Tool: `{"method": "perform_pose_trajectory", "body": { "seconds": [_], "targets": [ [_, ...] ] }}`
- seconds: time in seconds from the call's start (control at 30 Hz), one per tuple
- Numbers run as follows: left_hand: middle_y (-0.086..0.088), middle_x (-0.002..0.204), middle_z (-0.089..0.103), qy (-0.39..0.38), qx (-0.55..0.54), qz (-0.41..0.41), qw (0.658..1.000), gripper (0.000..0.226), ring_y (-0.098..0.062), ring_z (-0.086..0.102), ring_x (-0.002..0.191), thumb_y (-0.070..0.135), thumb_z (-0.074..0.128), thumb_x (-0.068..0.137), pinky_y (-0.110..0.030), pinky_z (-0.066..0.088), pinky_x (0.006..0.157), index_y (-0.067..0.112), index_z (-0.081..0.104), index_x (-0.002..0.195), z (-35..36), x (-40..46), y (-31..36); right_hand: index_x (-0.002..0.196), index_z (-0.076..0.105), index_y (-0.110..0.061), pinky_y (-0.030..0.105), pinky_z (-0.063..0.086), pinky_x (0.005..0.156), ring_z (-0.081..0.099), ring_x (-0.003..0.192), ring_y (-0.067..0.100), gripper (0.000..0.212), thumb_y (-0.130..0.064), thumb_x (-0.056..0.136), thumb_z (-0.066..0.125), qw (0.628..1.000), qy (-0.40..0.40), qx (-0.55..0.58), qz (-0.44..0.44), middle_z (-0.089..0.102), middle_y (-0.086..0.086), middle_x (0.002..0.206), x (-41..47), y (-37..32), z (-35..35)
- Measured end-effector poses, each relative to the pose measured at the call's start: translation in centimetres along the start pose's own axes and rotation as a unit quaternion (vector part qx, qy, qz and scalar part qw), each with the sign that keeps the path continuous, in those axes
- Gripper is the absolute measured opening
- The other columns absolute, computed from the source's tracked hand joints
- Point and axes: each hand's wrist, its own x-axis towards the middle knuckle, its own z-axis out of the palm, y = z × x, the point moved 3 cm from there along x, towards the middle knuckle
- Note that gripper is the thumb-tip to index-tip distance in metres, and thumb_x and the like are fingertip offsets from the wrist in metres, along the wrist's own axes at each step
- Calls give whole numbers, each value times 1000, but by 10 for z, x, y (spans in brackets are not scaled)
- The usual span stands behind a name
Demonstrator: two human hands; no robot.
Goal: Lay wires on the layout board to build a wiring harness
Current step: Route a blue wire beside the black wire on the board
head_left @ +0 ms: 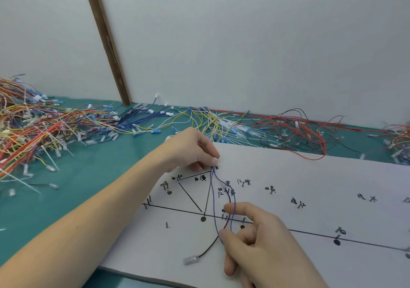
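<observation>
Your left hand pinches the purple wire at a peg on the layout board; below that peg, your right hand grips it, keeping tension for routing.

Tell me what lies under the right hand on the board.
Under the right hand the white board shows a drawn black line and the purple wire it pinches. The hand covers where that wire ends.
</observation>
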Motion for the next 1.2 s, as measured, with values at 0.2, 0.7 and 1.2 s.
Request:
{"method": "perform_pose_trajectory", "body": {
  "seconds": [0.2, 0.7, 1.2],
  "targets": [
    [9, 65, 72, -18, 66, 10, 998, 11, -1, 58, 51, 9, 86, 80, -15, 46, 50, 20, 83, 83, -1, -2, 3, 160, -1, -40, 6, 41, 62, 62, 57, -4, 91, -29, 95, 61, 997, -26, -74, -21, 76, -14, 69, -8, -8, 8],
    [12, 66, 71, -47, 99, -5, 994, 11, -9, 59, 63, 13, 83, 84, -21, 48, 60, 22, 84, 89, -4, -5, 4, 163, 11, -27, 11, 43, 74, 62, 60, -8, 90, -31, 91, 65, 997, -60, -39, 25, 77, -11, 71, -12, -10, 14],
    [9, 69, 76, -100, 315, 1, 944, 21, -7, 71, 54, 42, 71, 90, -17, 48, 44, 22, 72, 88, 17, -97, 50, 162, -7, -18, 5, 42, 67, 62, 60, -11, 100, -30, 92, 64, 998, -41, -51, 9, 77, -16, 71, -23, -14, 22]
  ]
}}
